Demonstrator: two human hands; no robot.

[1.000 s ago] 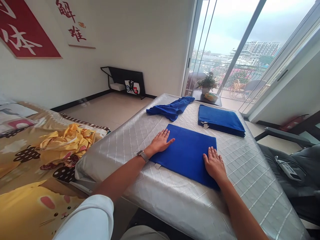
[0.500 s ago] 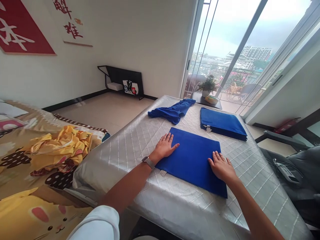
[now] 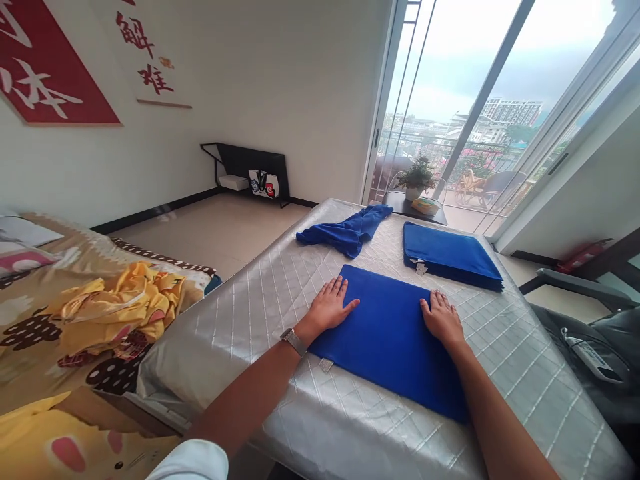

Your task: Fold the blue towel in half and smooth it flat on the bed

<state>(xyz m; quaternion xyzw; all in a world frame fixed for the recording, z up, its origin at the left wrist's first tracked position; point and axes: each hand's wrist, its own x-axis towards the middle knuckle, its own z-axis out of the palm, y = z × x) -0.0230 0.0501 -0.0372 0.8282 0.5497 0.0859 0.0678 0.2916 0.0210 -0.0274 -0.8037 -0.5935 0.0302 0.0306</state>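
A flat blue folded cloth (image 3: 387, 337) lies on the silver quilted mattress (image 3: 260, 293) in front of me, a small white tag poking from its near left edge. My left hand (image 3: 331, 303) rests flat over its left edge, fingers stretched out. On the cloth's far right part lies my right hand (image 3: 443, 317), fingers extended and palm down. Neither hand grasps anything. Beyond, to the right, sits a stack of blue folded cloths (image 3: 453, 253) with white tags. A crumpled blue cloth (image 3: 347, 230) lies past my left hand.
Left of the mattress is a bed with rumpled yellow fabric (image 3: 130, 303). A black chair (image 3: 555, 320) holding a power strip (image 3: 595, 357) stands on the right. Past the mattress's far end, a small table carries a potted plant (image 3: 417, 177) before the glass door.
My right hand has slid away from me along the right edge of the cloth, toward its far corner. My left hand stays at the left edge. The view has tilted slightly upward.
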